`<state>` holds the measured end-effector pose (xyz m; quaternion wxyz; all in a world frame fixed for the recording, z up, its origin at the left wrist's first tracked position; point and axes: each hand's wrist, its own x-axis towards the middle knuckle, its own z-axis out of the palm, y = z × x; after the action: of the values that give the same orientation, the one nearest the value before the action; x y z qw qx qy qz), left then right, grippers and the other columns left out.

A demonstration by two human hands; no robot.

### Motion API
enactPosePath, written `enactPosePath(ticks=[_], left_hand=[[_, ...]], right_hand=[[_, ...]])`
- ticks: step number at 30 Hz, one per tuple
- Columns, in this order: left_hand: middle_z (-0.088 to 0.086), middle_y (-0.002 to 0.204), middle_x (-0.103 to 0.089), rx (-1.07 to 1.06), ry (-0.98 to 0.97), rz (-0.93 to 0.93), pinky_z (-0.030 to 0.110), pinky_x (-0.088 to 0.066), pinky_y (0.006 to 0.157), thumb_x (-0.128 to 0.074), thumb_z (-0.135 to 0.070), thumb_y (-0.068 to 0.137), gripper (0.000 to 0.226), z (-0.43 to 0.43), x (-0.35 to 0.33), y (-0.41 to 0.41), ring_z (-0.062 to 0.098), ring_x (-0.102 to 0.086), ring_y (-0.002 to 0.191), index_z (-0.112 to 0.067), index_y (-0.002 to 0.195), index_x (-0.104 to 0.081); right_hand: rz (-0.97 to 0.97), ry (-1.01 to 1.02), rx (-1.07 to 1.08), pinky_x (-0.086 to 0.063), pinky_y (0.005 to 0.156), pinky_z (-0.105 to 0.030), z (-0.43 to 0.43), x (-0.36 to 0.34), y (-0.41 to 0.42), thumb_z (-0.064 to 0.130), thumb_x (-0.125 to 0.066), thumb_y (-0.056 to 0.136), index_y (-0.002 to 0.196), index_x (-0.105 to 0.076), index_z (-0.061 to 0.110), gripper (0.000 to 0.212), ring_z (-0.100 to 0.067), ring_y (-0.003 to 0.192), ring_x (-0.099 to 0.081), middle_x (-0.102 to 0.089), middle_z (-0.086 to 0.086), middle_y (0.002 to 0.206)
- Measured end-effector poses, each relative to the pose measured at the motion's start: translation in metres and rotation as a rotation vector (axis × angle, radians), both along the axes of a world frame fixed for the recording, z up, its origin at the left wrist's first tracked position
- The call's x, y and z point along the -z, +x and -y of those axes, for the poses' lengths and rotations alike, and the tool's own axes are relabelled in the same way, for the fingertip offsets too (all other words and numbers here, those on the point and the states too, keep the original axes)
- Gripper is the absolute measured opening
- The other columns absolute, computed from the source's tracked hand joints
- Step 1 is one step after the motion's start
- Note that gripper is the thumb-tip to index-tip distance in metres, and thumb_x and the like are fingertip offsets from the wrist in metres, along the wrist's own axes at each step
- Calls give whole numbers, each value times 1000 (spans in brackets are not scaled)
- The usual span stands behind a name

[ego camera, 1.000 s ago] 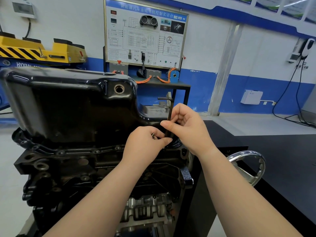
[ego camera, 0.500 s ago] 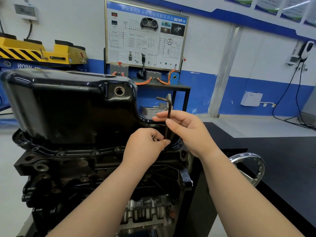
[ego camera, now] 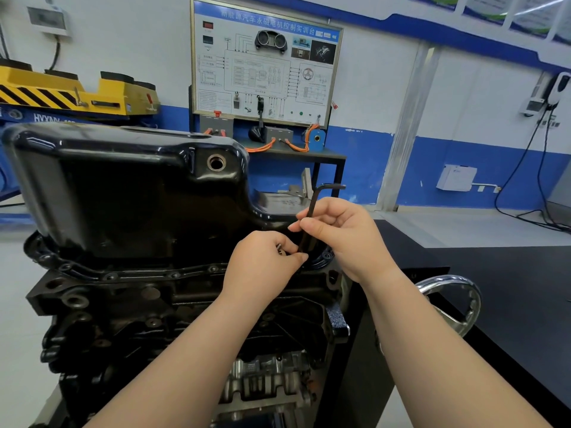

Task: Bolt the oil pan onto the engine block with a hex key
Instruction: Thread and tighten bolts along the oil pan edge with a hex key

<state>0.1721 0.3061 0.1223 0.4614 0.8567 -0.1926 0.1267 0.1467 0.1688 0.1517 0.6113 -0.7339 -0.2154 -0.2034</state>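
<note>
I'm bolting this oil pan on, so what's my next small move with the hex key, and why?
Probably twirl the hex key with the right hand to tighten: it stands nearly upright at the oil pan flange, pinched mid-shaft; the left hand, gripping a bolt, steadies it below. Its tip is hidden.

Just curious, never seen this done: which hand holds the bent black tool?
The right hand pinches the hex key by its long shaft; the left hand, lower down, is curled round a small silver bolt.

Glossy black oil pan (ego camera: 123, 193); black hex key (ego camera: 312, 208); yellow-black striped lift (ego camera: 61, 94).
</note>
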Motion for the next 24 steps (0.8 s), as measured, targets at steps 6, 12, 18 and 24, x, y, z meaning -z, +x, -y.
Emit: enactPosePath(ticks=[6,12,18,24], left_hand=[[-12,62,-55,8,14,-12,16,-31,48,-73,-39,76,17,0,-1,0,1,-50,57,-34,68,-59],[-10,61,-57,4,-21,-29,17,-32,49,-74,-43,73,20,0,-1,-1,2,-51,56,-33,63,-59],[-9,61,-58,17,-34,-41,19,-33,50,-73,-39,75,18,0,-1,0,3,-51,57,-29,63,-63],[-10,55,-52,28,-45,-61,19,-33,50,-73,-37,76,20,1,-2,1,4,-48,53,-25,62,-64]], right_hand=[[32,-3,32,-55,77,-28,-3,0,3,10,-72,75,66,-65,32,25,-22,80,-65,-69,5,72],[27,-38,67,-53,71,-31,-4,0,5,4,-74,75,60,-58,32,35,-24,73,-58,-60,-13,74],[26,-58,91,-53,75,-34,-5,0,5,15,-75,73,64,-59,31,25,-21,73,-60,-62,-1,70],[-4,19,-85,-51,84,-26,0,-7,-2,12,-55,86,100,-70,20,22,-16,89,-68,-74,-3,95]])
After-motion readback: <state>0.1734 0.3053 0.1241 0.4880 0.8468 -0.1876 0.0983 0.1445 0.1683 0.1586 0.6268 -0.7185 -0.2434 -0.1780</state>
